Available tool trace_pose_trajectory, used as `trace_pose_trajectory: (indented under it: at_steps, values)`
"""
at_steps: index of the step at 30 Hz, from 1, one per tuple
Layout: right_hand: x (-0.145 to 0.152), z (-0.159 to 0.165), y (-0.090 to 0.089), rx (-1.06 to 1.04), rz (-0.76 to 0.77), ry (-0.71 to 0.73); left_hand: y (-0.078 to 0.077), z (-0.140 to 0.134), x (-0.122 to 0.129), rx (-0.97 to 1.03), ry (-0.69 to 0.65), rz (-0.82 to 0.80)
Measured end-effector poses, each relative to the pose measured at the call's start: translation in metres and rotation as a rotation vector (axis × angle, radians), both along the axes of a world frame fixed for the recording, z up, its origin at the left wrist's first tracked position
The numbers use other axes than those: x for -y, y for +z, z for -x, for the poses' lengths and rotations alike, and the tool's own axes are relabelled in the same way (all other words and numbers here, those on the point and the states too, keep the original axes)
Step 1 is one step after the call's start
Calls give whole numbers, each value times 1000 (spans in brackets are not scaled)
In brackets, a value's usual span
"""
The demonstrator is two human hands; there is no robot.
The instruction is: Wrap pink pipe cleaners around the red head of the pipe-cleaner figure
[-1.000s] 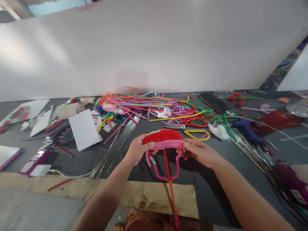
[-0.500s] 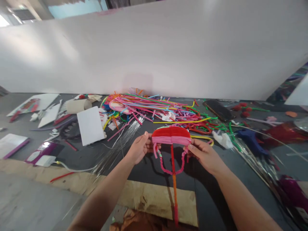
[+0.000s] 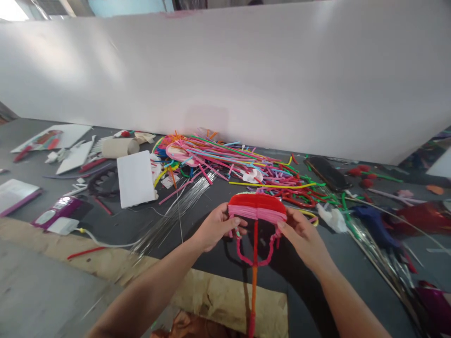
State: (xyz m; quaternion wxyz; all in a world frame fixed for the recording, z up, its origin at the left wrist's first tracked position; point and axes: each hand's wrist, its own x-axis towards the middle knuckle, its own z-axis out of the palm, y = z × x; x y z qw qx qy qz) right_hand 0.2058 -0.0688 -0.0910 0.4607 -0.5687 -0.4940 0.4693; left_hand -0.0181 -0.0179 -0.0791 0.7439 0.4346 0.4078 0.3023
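Between my hands is a pipe-cleaner craft piece [image 3: 257, 206], raised above the dark table. It has a red domed top, a pink band below, a twisted pink loop hanging under it and a red-orange stem running down toward me. My left hand [image 3: 219, 226] pinches its left end, thumb in front on the pink band. At the right end, my right hand [image 3: 302, 237] grips the piece with its thumb near the pink edge; some of its fingers are hidden behind. Beyond it lies a heap of loose pipe cleaners [image 3: 229, 157] in pink, blue, yellow and green.
A white card [image 3: 136, 179], bundled metal wires [image 3: 172, 216] and a purple glue gun [image 3: 58, 213] with a pale cable lie to the left. At right are a dark phone-like slab [image 3: 327, 172], crumpled white tissue [image 3: 331, 218] and a blue tool [image 3: 375, 225]. A white panel [image 3: 225, 70] stands behind.
The craft piece has moved slightly nearer and lower with both hands. My left thumb has shifted from the upper edge down onto the front of the pink band. The camera view has tilted a little.
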Motion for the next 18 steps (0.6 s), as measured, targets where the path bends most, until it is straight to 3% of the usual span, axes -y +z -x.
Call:
trace_pose_trajectory:
  at_steps: [4,7,12,18]
  values:
    - [-2,3,-4,520,-291,-150,-5,-5,5,-42,-88,-11]
    - [-1,10,-4,849,-493,-101,-6,-9,7,-79,-106,-9]
    - [-4,23,-8,971,-482,55,-5,-12,7,-118,-121,9]
    - [-9,24,-13,971,-461,86,-3,-12,5,-173,-165,21]
